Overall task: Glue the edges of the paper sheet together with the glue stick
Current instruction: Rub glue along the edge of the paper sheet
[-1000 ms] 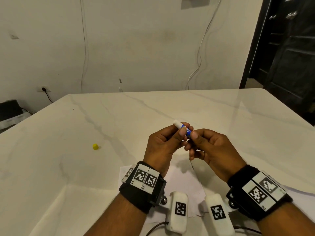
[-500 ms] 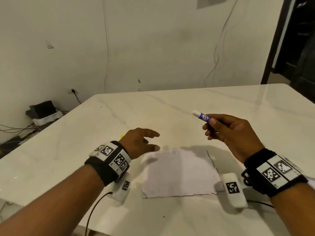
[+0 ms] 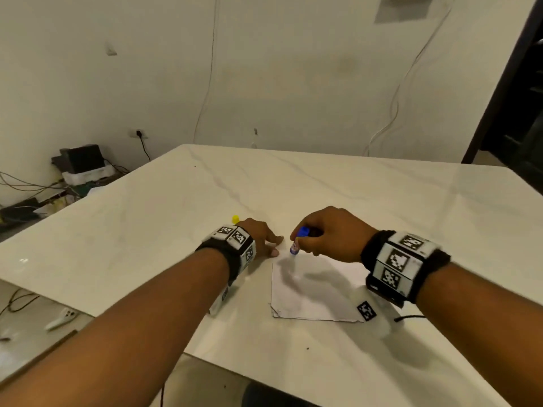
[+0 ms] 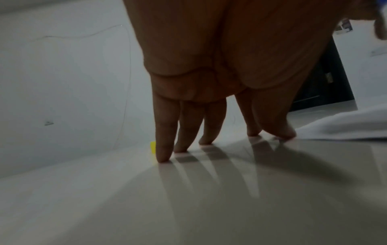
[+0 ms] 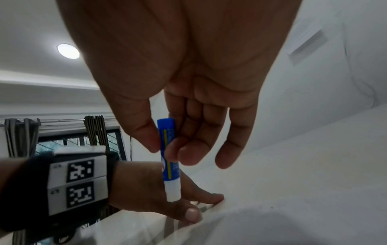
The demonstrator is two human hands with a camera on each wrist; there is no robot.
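Note:
A white paper sheet (image 3: 311,292) lies flat on the marble table (image 3: 382,198). My right hand (image 3: 329,233) pinches a small blue glue stick (image 3: 296,243) between thumb and fingers, white end pointing down just above the sheet's far left corner. In the right wrist view the glue stick (image 5: 169,159) stands nearly upright. My left hand (image 3: 261,236) rests with straight fingers on the table just left of that corner. Its fingertips (image 4: 163,157) touch the tabletop beside the paper's edge (image 4: 343,129).
A small yellow cap (image 3: 235,219) sits on the table just behind my left hand, also seen as a yellow cap (image 4: 153,146) beside the little finger. White tagged blocks (image 3: 368,311) hang by the wrists. The table's near-left edge (image 3: 97,314) drops to the floor.
The two hands parted from the glue stick. The right hand turned the stick tip-down over the paper's far left corner, and the left hand came down onto the table beside it.

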